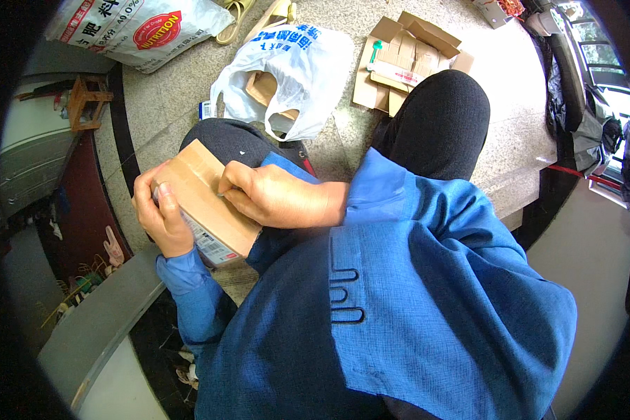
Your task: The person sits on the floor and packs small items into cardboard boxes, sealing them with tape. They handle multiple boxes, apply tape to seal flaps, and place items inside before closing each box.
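Observation:
A small brown cardboard box (pixel 191 176) rests tilted over my left thigh, with a printed shipping label (pixel 213 245) on its near side. My left hand (pixel 164 212) grips its left end, thumb on the edge and fingers wrapped behind. Over the top face, my right hand (pixel 273 194) is curled in a pinch at the lengthwise seam. A tiny greyish tip shows between thumb and forefinger; what it belongs to is hidden by the fingers.
A white plastic bag (pixel 315 68) holding cardboard lies beyond my knees. Right of it sits an open carton (pixel 367 89) with flattened cardboard and a green-handled tool (pixel 375 50). A fertilizer sack (pixel 152 31), yellow slippers (pixel 236 18) and a wooden stool (pixel 86 102) stand around.

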